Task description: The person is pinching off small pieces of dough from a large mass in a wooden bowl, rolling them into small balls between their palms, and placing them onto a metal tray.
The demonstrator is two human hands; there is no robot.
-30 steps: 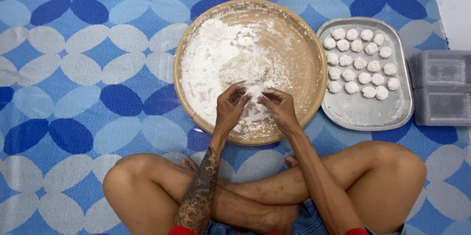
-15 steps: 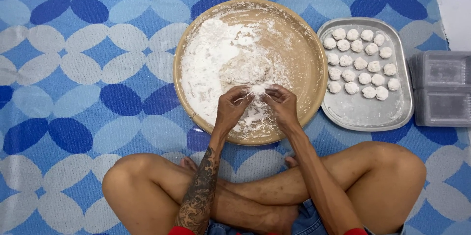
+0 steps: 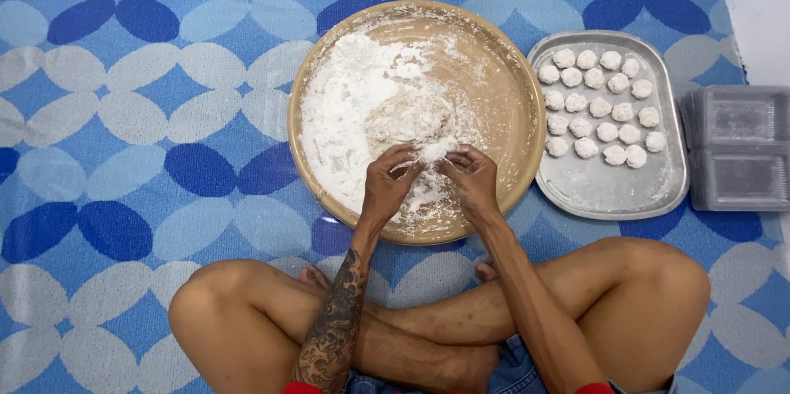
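Two hands over the round wooden tray (image 3: 527, 114), both working one small white dough lump (image 3: 434, 150). Left hand (image 3: 388, 184) comes in from 7 o'clock, fingers curled narrow, fingertips pinching the lump's left side. Right hand (image 3: 473, 182) comes in from 5 o'clock, same narrow pinch on the lump's right side. Lump sits between the two sets of fingertips, just below tray centre, roughly 6 o'clock from the middle. Can't tell whether it's lifted clear of the tray floor or touching it. White flour (image 3: 362, 110) covers the tray's left half, thickest toward 10 o'clock; right half mostly bare wood with a light dusting. At 3 o'clock from the wooden tray, just beside it, a metal tray (image 3: 609, 192) with rounded corners; its upper part holds a cluster of small white dough balls (image 3: 599, 106) in rough rows, lower part bare. Further out at 3 o'clock, clear plastic containers (image 3: 736, 147), stacked, near the metal tray's right edge. Everything sits on a blue patterned mat (image 3: 140, 114). Person sits cross-legged at 6 o'clock, knees spread wide, tattooed left forearm (image 3: 336, 324).
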